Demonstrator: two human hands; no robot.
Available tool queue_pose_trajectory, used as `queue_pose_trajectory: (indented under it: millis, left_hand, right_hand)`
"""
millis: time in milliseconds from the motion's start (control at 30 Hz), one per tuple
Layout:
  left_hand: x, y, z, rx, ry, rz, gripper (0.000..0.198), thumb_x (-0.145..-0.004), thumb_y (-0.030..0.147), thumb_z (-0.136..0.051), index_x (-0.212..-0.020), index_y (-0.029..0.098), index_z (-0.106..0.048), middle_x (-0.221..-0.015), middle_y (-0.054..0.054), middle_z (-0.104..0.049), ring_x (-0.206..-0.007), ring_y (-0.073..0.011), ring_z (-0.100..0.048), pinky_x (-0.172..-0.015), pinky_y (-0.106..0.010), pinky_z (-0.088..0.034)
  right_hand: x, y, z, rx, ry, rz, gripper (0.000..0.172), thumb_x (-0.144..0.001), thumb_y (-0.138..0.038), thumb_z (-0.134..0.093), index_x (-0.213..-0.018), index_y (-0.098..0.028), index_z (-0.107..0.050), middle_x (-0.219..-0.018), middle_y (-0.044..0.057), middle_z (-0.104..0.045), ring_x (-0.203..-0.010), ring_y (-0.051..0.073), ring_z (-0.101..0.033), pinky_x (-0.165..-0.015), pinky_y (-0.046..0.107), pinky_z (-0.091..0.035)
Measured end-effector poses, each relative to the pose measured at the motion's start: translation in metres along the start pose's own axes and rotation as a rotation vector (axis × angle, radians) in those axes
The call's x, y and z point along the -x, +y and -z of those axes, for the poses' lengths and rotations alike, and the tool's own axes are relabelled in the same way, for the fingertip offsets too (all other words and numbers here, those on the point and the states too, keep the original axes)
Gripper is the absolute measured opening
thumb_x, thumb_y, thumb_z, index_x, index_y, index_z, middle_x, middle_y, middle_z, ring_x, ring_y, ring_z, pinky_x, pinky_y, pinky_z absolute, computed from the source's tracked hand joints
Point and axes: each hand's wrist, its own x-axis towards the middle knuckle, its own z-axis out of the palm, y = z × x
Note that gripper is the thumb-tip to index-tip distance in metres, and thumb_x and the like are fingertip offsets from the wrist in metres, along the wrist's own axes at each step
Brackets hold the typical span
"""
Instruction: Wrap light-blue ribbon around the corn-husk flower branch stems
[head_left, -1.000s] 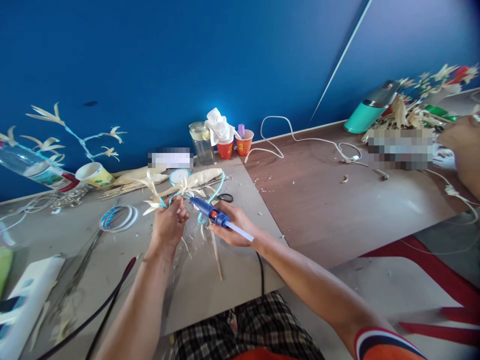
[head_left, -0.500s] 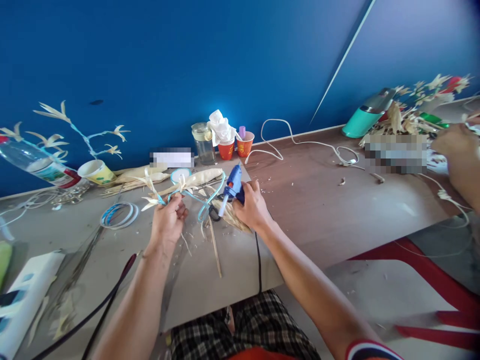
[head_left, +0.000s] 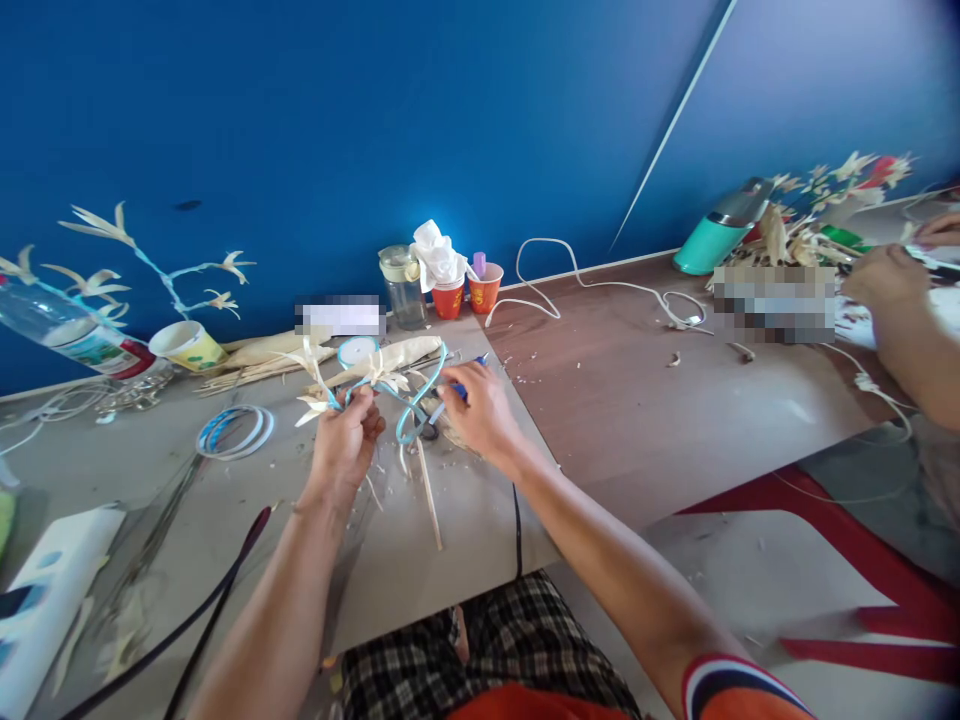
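Note:
My left hand [head_left: 345,440] is closed in a pinch on a light-blue wrapped wire stem [head_left: 416,400] that curves in loops and carries pale straw flowers [head_left: 313,405]. My right hand [head_left: 480,412] rests low on the grey board, its fingers curled over the blue glue gun [head_left: 459,392], which lies almost hidden beneath it. Black-handled scissors [head_left: 429,430] lie just left of that hand, between the two hands. A thin straw stick [head_left: 429,492] lies on the board below them.
Rolls of tape [head_left: 234,432] lie to the left, with a paper cup [head_left: 187,346] and a bottle [head_left: 67,335]. A glass jar [head_left: 401,290] and two red cups [head_left: 448,297] stand at the wall. Another person's hands [head_left: 889,285] work at far right near a teal flask [head_left: 716,240]. A white cable [head_left: 600,285] crosses the brown tabletop.
My right hand pulled the glue gun away from the stem, swung it upright, then lowered it to the board. My left hand has kept its hold on the wire stem.

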Motion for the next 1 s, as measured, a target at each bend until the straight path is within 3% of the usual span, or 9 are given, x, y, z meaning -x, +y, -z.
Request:
queue_pose_trajectory:
  millis: [167, 367, 533, 667, 1000]
  left_hand:
    - [0.004, 0.001, -0.003, 0.022, -0.042, -0.026, 0.03, -0.063, 0.02, -0.075, -0.06, 0.017, -0.045, -0.048, 0.01, -0.028, -0.04, -0.0027, -0.024, -0.041, -0.018, -0.024]
    - [0.003, 0.0, -0.001, 0.036, -0.026, -0.034, 0.03, -0.064, 0.023, -0.075, -0.061, 0.018, -0.045, -0.049, 0.009, -0.035, -0.043, -0.0044, -0.034, -0.043, -0.02, -0.028]
    - [0.003, -0.001, -0.001, 0.031, -0.017, -0.035, 0.03, -0.063, 0.024, -0.076, -0.063, 0.018, -0.046, -0.05, 0.008, -0.037, -0.043, -0.0044, -0.034, -0.043, -0.019, -0.029]
    - [0.004, 0.001, -0.003, 0.014, 0.018, -0.031, 0.031, -0.063, 0.024, -0.077, -0.064, 0.018, -0.046, -0.048, 0.01, -0.032, -0.042, -0.0032, -0.028, -0.042, -0.018, -0.026]
    - [0.007, 0.0, -0.007, -0.026, 0.039, -0.046, 0.031, -0.06, 0.019, -0.074, -0.06, 0.017, -0.044, -0.049, 0.009, -0.033, -0.043, -0.003, -0.029, -0.044, -0.019, -0.026]
  right_hand:
    - [-0.004, -0.031, -0.022, -0.112, -0.099, 0.052, 0.025, -0.086, -0.031, -0.058, -0.106, -0.019, -0.066, -0.106, 0.009, -0.066, -0.102, 0.023, -0.057, -0.089, 0.035, -0.041]
    - [-0.014, -0.045, -0.041, -0.248, -0.079, -0.122, 0.02, -0.081, -0.033, -0.063, -0.094, -0.018, -0.066, -0.101, 0.007, -0.066, -0.098, 0.021, -0.056, -0.086, 0.034, -0.04]
    - [-0.02, -0.049, -0.05, -0.441, -0.04, -0.236, 0.015, -0.079, -0.031, -0.062, -0.076, -0.017, -0.062, -0.081, 0.001, -0.064, -0.081, 0.015, -0.055, -0.074, 0.026, -0.04]
    - [-0.02, -0.048, -0.052, -0.528, -0.024, -0.215, 0.019, -0.081, -0.031, -0.057, -0.068, -0.018, -0.059, -0.068, -0.001, -0.06, -0.07, 0.013, -0.052, -0.066, 0.024, -0.036]
    - [-0.011, -0.041, -0.055, -0.759, -0.061, -0.177, 0.026, -0.084, -0.034, -0.048, -0.067, -0.017, -0.057, -0.061, -0.001, -0.054, -0.059, 0.011, -0.046, -0.058, 0.022, -0.034]
